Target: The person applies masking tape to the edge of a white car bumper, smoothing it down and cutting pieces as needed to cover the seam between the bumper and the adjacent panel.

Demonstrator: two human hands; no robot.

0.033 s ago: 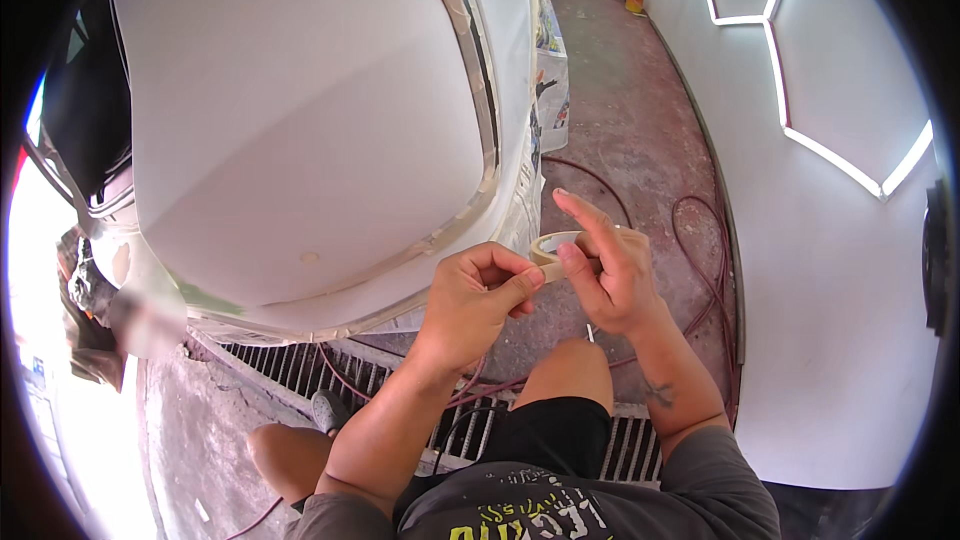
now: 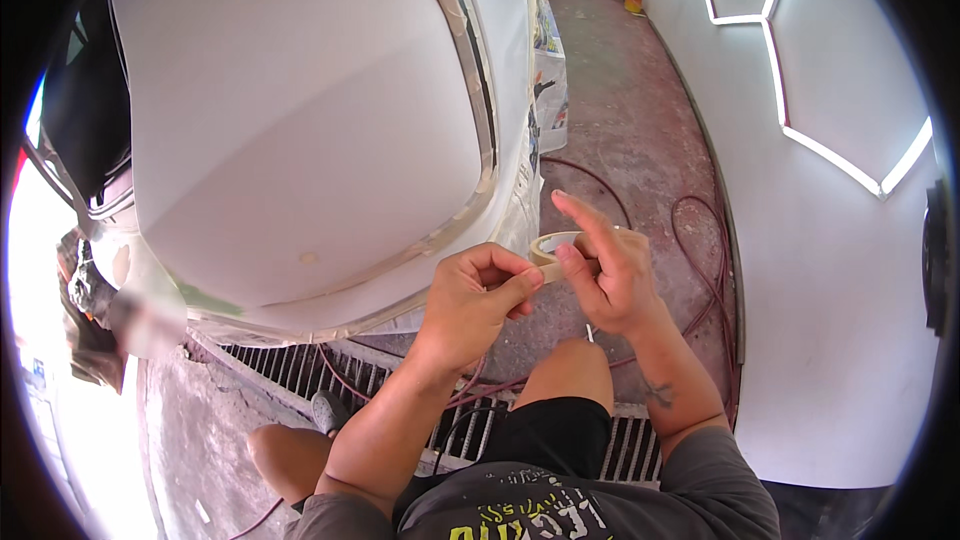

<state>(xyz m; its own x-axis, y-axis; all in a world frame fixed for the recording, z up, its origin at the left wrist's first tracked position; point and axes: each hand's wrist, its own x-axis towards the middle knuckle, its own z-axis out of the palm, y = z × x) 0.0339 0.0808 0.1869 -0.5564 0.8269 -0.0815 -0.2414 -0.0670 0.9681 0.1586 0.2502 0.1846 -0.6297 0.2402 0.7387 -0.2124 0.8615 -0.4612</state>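
Observation:
My left hand (image 2: 474, 308) pinches the free end of a beige masking tape roll (image 2: 541, 247) between thumb and fingertips. Around the roll's other side closes my right hand (image 2: 618, 280), its thumb against the tape and its index finger raised. A short strip of tape spans the gap between the hands. Just beyond them lies a large pale grey car panel (image 2: 310, 130), edged with a strip of masking tape (image 2: 470, 40). Clear plastic sheeting (image 2: 515, 190) covers the bodywork to the panel's right. Neither hand touches the car.
Below my hands runs a floor grate (image 2: 625, 445), with dark red hoses (image 2: 690, 205) looped on the concrete. A white wall (image 2: 830, 320) with hexagonal light strips (image 2: 775, 70) stands at right. Paint cans (image 2: 633, 0) line its far end. Printed paper masking (image 2: 550, 90) hangs along the car's side.

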